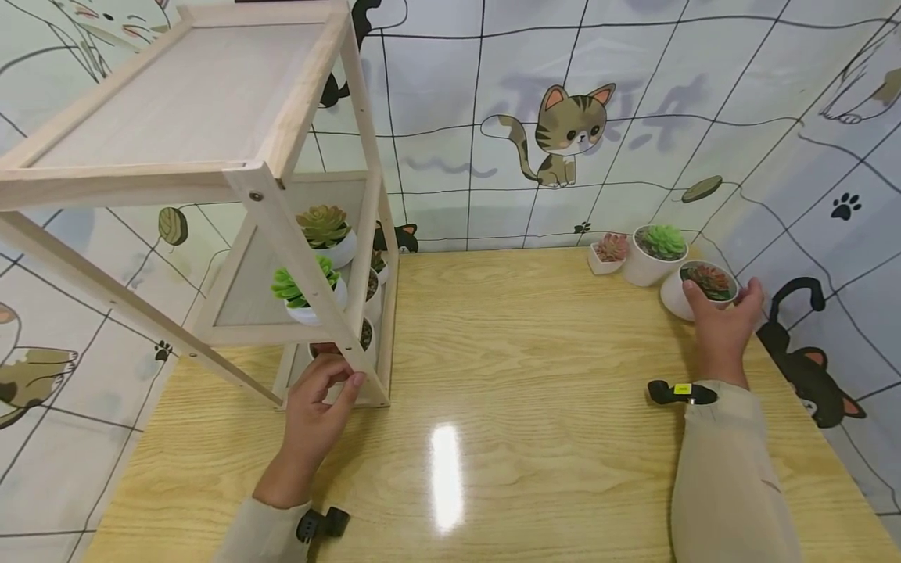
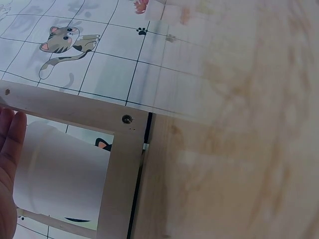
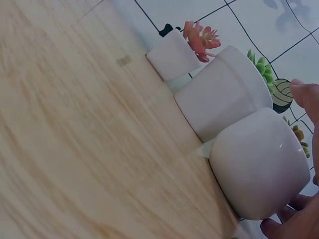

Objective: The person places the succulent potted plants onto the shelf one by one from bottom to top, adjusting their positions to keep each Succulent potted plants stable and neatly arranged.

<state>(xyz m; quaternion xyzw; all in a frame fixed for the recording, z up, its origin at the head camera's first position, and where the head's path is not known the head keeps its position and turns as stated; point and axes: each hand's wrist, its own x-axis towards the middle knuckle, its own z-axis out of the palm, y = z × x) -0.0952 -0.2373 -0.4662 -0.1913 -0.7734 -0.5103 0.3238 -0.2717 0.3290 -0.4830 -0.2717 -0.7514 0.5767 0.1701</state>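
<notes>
At the right of the head view, my right hand (image 1: 725, 340) grips a rounded white pot with a reddish-green succulent (image 1: 711, 281), thumb and fingers on opposite sides of its rim. In the right wrist view this white pot (image 3: 259, 164) stands with its base at the tabletop. My left hand (image 1: 313, 418) is at the lower front corner of a wooden shelf rack (image 1: 303, 234), thumb beside the corner post. Through the rack's frame, the left wrist view has the straight fingers (image 2: 12, 134) of this hand right beside a white pot (image 2: 62, 172).
A white pot with a green succulent (image 1: 647, 262) and a small pink succulent (image 1: 607, 254) stand along the back wall. On the rack's middle tier are a bright green plant (image 1: 303, 285) and an olive-coloured succulent (image 1: 327, 231). Several pots sit lower, partly hidden by the frame.
</notes>
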